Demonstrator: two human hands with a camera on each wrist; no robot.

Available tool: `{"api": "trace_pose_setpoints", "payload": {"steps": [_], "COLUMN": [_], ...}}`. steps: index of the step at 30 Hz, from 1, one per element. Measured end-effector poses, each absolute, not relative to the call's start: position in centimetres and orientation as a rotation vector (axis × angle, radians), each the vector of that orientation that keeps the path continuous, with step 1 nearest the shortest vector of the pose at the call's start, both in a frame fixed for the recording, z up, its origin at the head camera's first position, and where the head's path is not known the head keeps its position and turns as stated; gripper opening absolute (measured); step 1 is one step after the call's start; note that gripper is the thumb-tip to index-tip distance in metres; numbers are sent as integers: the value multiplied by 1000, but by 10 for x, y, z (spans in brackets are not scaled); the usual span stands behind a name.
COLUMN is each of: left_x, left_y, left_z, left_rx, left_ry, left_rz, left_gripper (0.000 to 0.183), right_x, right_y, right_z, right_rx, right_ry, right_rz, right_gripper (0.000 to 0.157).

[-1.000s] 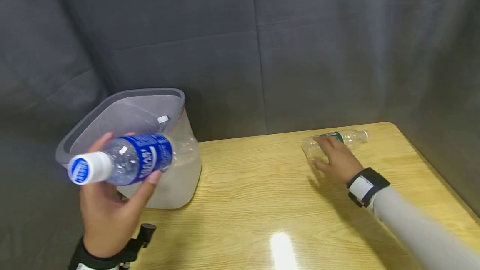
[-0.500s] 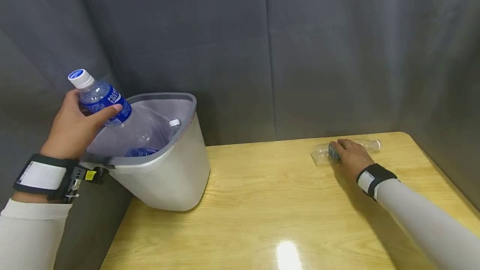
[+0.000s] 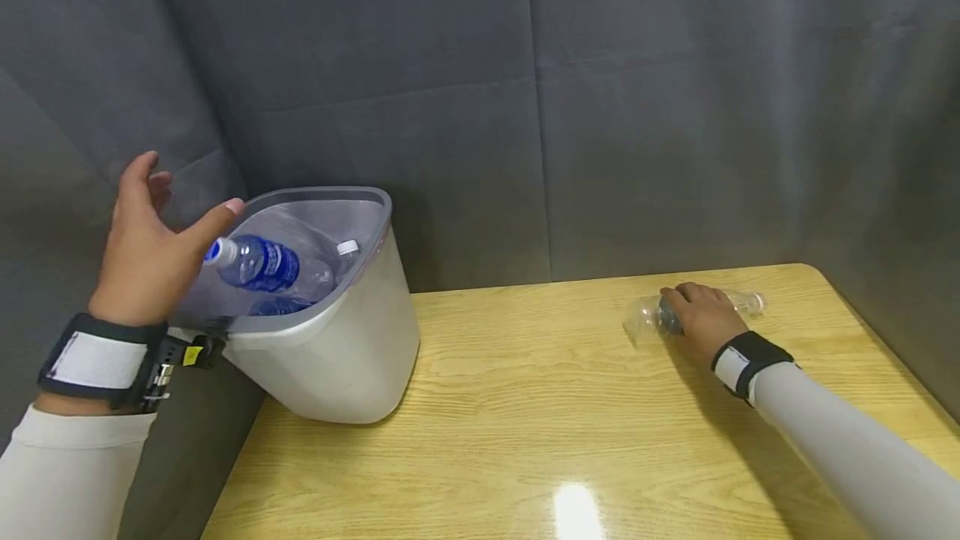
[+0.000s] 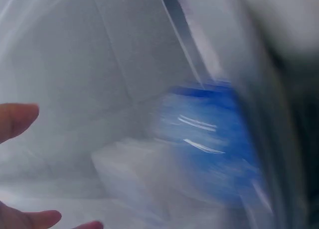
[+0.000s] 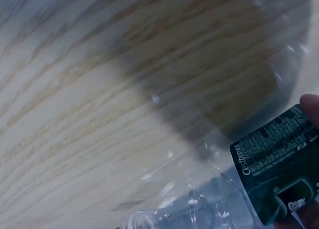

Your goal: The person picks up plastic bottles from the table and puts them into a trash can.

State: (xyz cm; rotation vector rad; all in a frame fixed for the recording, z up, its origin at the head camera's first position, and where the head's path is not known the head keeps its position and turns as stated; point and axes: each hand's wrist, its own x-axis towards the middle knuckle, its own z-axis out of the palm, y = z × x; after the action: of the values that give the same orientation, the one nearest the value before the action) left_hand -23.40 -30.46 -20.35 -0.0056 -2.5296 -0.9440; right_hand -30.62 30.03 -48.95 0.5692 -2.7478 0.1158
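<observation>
My left hand (image 3: 146, 248) is over the left rim of a grey-white bin (image 3: 341, 365), its fingers and thumb spread with nothing between them. Just beyond the thumb, a clear plastic bottle with a blue label and white cap (image 3: 262, 263) lies tilted within the bin's mouth; in the left wrist view this blue-labelled bottle (image 4: 204, 139) is blurred. At the table's far right, my right hand (image 3: 705, 323) grips a clear plastic bottle (image 3: 746, 302) around its middle. The right wrist view shows its dark green label (image 5: 276, 164) between thumb and fingers. Whether it touches the table I cannot tell.
Inside the bin are another white-capped bottle (image 3: 348, 250) and a blue-labelled one (image 3: 279, 307), partly hidden. The bin stands at the left end of the wooden table (image 3: 525, 390). A dark grey curtain (image 3: 420, 90) hangs behind and along the sides.
My left hand moved up and left to the bin, then let go of the blue-labelled bottle, which dropped into its mouth. My right hand reached the green-labelled bottle and closed around it.
</observation>
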Motion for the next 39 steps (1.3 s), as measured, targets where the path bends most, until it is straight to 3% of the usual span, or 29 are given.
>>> {"api": "trace_pose_setpoints", "payload": {"steps": [6, 10, 14, 18, 23, 27, 39], "left_x": [-209, -185, -163, -152, -148, -138, -118], "left_y": [-264, -231, -202, -169, -131, -117, -97], "left_z": [-201, -215, -246, -299, -368, -399, -414], "left_rx": [-158, -480, -790, -906, -840, -768, -580], "left_ry": [-2353, -2262, -2294, -2454, -2606, -2558, -2349], "left_rz": [-865, -1102, -1400, -1453, -1824, -2215, -2700], "left_gripper": [74, 52, 33, 37, 45, 46, 47], "right_x": [-297, -277, -247, -212, -173, -149, -128], "right_y": [287, 261, 225, 186, 146, 126, 119], "right_z": [-461, -430, -401, -384, -388, -405, -429], "right_rx": [603, 710, 867, 1003, 1108, 1166, 1177], "right_ry": [-2611, -2462, -2345, -2260, -2224, -2195, -2122], "right_rz": [192, 228, 282, 350, 430, 452, 487], "right_gripper": [77, 82, 83, 84, 90, 93, 90]}}
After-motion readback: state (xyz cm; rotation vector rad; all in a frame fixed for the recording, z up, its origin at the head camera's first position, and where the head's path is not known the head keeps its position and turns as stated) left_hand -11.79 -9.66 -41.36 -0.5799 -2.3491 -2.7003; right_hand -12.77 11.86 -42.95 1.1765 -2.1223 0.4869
